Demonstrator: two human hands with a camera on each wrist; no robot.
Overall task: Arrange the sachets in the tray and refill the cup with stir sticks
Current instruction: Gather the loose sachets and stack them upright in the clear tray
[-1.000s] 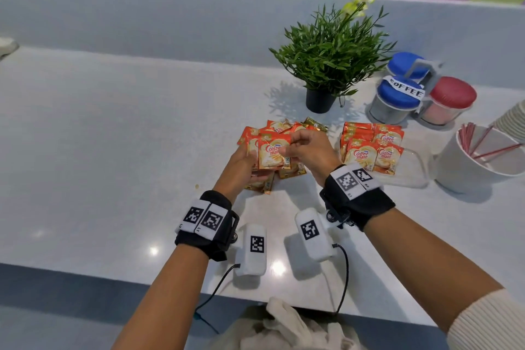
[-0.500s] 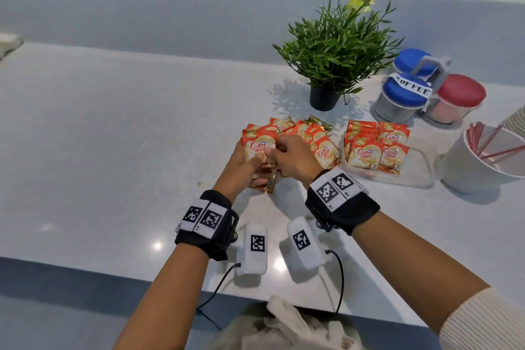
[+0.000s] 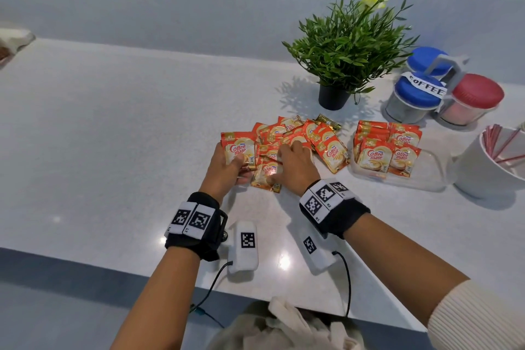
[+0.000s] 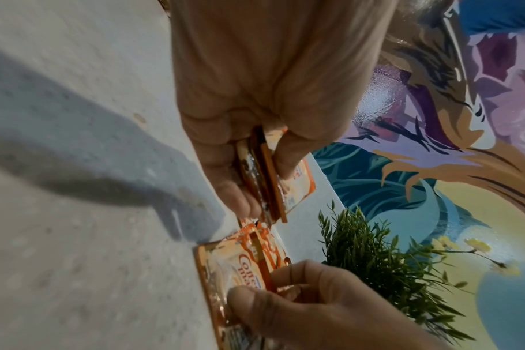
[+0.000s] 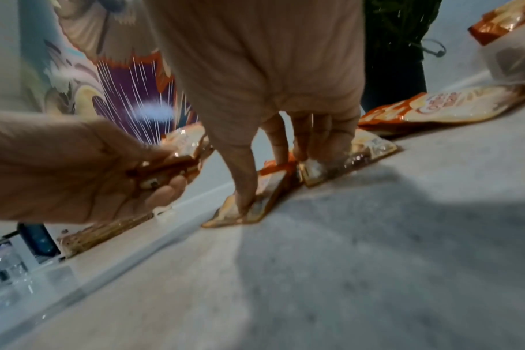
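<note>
Loose orange creamer sachets [image 3: 312, 133] lie in a heap on the white counter. My left hand [image 3: 241, 167] grips a small stack of sachets [image 3: 238, 149] upright just left of the heap; the left wrist view shows the stack [image 4: 273, 189] pinched between thumb and fingers. My right hand [image 3: 284, 159] reaches down onto the near edge of the heap, where its thumb and fingers [image 5: 246, 199] pinch a flat sachet [image 3: 265, 172]. To the right, a clear tray [image 3: 426, 176] holds rows of sachets [image 3: 386, 148]. A white cup [image 3: 483, 173] at the far right contains a few red stir sticks [image 3: 500, 145].
A potted plant [image 3: 346, 51] stands behind the heap. A rack of lidded jars labelled COFFEE [image 3: 426, 88] sits behind the tray. Two white tagged boxes [image 3: 245, 247] with cables lie near the counter's front edge. A low wall runs along the back.
My right hand left the stack held in the left hand and dropped onto the heap, taking hold of a flat sachet. The left hand lowered slightly, still holding its stack.
</note>
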